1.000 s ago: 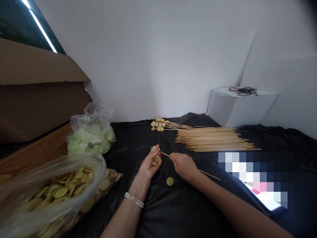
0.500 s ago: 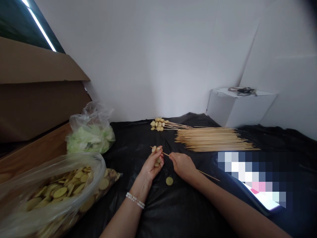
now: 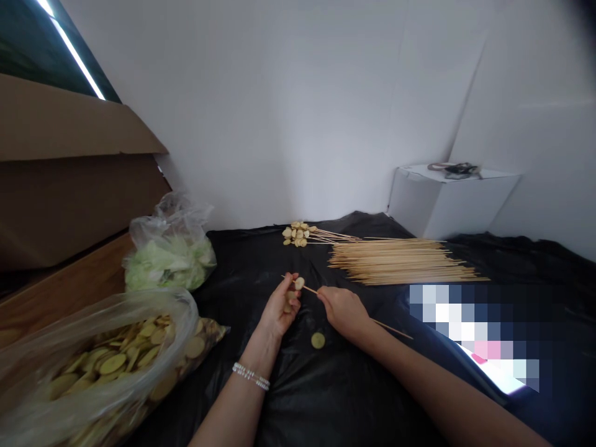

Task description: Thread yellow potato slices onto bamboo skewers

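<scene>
My right hand point(image 3: 343, 310) is closed around a thin wooden skewer point(image 3: 311, 290), whose back end sticks out past the wrist. A pale round potato slice point(image 3: 299, 284) is threaded on the skewer in front of that hand. My left hand point(image 3: 280, 307) pinches near the skewer's tip, with its fingers partly covering what is there. More potato slices point(image 3: 292, 297) rest in the curled left palm. One loose potato slice point(image 3: 318, 340) lies on the black sheet below the hands.
Filled skewers point(image 3: 298, 233) lie at the back, beside a spread of bare skewers point(image 3: 395, 261). An open plastic bag of slices point(image 3: 186, 304) and a bag of pale green pieces point(image 3: 170, 261) stand left. A phone point(image 3: 498, 372), partly pixelated, lies right; a white box point(image 3: 419, 198) stands behind.
My left hand has shifted slightly left, toward the skewer's tip. One slice on the skewer now shows clear between the two hands. The right hand has stayed in place.
</scene>
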A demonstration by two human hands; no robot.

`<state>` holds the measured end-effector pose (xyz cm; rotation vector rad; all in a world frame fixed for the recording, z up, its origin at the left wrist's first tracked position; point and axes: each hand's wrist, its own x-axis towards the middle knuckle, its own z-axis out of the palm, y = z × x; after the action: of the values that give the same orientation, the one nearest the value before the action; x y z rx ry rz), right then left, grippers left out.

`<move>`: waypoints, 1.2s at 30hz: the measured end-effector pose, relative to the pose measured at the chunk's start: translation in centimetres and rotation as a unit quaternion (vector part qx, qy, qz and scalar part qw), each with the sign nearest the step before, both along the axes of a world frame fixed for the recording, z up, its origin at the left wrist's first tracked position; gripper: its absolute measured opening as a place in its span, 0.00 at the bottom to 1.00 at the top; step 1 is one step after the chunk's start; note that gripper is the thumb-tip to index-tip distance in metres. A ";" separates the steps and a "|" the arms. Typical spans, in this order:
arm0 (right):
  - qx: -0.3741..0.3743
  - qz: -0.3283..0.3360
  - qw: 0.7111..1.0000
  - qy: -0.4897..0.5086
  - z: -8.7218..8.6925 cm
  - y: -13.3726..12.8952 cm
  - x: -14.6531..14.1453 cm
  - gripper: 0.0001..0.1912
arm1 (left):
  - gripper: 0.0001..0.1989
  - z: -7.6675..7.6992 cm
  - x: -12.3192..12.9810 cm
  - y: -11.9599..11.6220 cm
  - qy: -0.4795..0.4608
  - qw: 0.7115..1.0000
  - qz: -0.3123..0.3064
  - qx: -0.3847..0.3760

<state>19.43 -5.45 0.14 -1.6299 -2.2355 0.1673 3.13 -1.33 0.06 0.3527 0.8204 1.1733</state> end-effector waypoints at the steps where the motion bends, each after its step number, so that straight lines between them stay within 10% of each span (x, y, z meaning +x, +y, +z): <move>1: -0.002 0.000 1.000 -0.001 0.0 0.0 0.0 0.14 | 0.09 0.0 0.1 0.0 0.015 1.000 0.010 0.008; 36: -0.024 -0.001 1.000 0.012 0.3 0.0 0.1 0.15 | 0.11 -0.1 0.3 -0.2 0.088 0.995 0.034 0.040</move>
<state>19.53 -5.47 0.41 -1.6465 -2.2285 0.2393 3.43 -1.50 -0.01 0.5032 0.9462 1.2539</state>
